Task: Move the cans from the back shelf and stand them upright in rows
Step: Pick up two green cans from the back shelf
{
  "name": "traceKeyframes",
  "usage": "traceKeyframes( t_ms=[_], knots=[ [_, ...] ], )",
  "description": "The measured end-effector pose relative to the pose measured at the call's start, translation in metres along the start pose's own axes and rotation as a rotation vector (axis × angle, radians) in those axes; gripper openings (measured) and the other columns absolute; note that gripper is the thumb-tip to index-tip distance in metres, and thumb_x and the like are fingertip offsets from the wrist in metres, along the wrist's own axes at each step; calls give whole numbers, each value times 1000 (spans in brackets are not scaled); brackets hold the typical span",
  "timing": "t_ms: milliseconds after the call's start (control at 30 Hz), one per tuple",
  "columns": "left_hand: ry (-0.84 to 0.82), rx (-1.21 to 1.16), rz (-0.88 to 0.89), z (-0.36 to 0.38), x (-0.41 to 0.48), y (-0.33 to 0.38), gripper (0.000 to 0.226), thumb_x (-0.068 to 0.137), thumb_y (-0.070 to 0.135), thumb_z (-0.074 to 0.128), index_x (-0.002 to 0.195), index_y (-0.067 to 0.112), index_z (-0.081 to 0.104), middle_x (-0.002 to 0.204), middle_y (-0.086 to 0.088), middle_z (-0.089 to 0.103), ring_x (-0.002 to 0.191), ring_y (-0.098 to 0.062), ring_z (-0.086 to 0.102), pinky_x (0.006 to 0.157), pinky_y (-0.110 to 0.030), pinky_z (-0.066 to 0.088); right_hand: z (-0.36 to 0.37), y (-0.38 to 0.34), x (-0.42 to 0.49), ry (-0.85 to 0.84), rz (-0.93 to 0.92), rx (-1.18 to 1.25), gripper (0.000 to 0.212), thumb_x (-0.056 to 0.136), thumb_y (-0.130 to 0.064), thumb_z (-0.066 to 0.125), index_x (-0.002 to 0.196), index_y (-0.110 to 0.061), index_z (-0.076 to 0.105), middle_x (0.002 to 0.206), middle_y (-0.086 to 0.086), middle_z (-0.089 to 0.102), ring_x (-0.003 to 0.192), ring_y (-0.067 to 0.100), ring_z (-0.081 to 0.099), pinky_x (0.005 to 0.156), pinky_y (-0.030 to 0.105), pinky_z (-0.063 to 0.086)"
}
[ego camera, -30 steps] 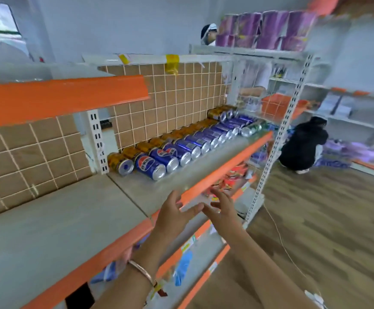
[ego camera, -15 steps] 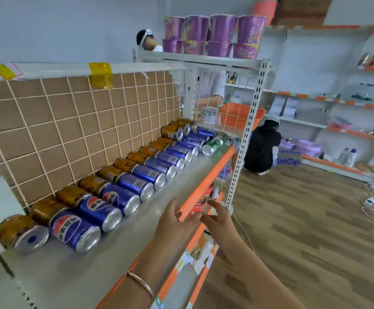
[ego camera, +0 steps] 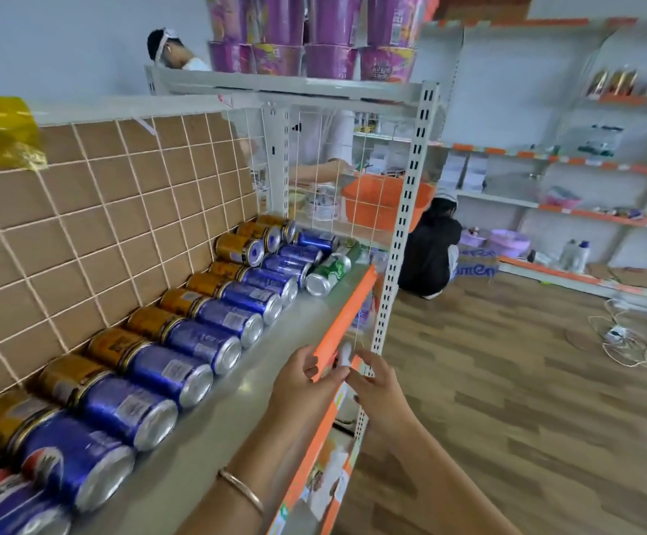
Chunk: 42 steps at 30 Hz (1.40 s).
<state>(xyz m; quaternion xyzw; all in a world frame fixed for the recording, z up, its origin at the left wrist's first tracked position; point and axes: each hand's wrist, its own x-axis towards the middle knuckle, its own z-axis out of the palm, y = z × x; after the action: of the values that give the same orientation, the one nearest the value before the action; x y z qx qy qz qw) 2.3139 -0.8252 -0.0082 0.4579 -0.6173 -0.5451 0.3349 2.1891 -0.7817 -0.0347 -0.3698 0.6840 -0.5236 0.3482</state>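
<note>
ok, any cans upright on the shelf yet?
No: the blue cans, gold cans and the green can all lie on their sides.

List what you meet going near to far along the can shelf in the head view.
Nearest Pepsi can → row of blue cans → green can → orange basin beyond the shelf's far end.

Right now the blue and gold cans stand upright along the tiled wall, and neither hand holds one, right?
No: head view shows the blue cans and gold cans lying on their sides along the tiled wall; left hand and right hand hold none.
</note>
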Motion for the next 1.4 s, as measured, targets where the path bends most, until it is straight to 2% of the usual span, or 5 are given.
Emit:
traceKeyframes(
  t_ms=[233, 633, 1000, 1233, 1400],
  knots=[
    [24, -20, 66, 67, 88, 27, 26, 80, 15, 74, 98, 22, 57, 92, 9, 61, 91, -12, 62, 63, -6, 45, -61, -2, 102, -68, 31, -20, 28, 91, -20, 60, 118, -20, 50, 118, 0, 49, 104, 18, 54, 90, 32, 46],
    [310, 119, 27, 69, 220, 58, 40, 90, 17, 58, 130, 11, 52, 131, -5, 57, 120, -18, 53, 96, -27, 40, -86, -33, 242, -258, 311, 239, 3, 91, -16, 60, 91, -13, 59, 80, 4, 55, 71, 17, 56, 66, 28, 46],
    [111, 752, 20, 61, 315, 48, 33, 88, 33, 56, 114, 12, 59, 115, -10, 62, 110, -29, 57, 89, -35, 45, -42, -53, 358, -53, 424, 253, 37, 83, -32, 69, 106, -6, 59, 82, 8, 58, 73, 22, 58, 73, 35, 51],
    [-78, 885, -117, 61, 323, 43, 94, 61, 61, 76, 133, 15, 38, 121, -5, 56, 112, -23, 56, 93, -37, 48, -25, -34, 402, -10, 449, 111, 96, 45, -62, 74, 123, -13, 50, 108, 12, 65, 92, 33, 66, 85, 45, 56],
    [-147, 926, -232, 61, 312, 52, 79, 68, 64, 68, 127, 15, 46, 125, -6, 52, 121, -23, 48, 95, -33, 44, -20, -35, 426, -28, 385, -100, 95, 43, -49, 80, 122, -6, 50, 104, 13, 65, 91, 31, 65, 85, 45, 56]
  ],
)
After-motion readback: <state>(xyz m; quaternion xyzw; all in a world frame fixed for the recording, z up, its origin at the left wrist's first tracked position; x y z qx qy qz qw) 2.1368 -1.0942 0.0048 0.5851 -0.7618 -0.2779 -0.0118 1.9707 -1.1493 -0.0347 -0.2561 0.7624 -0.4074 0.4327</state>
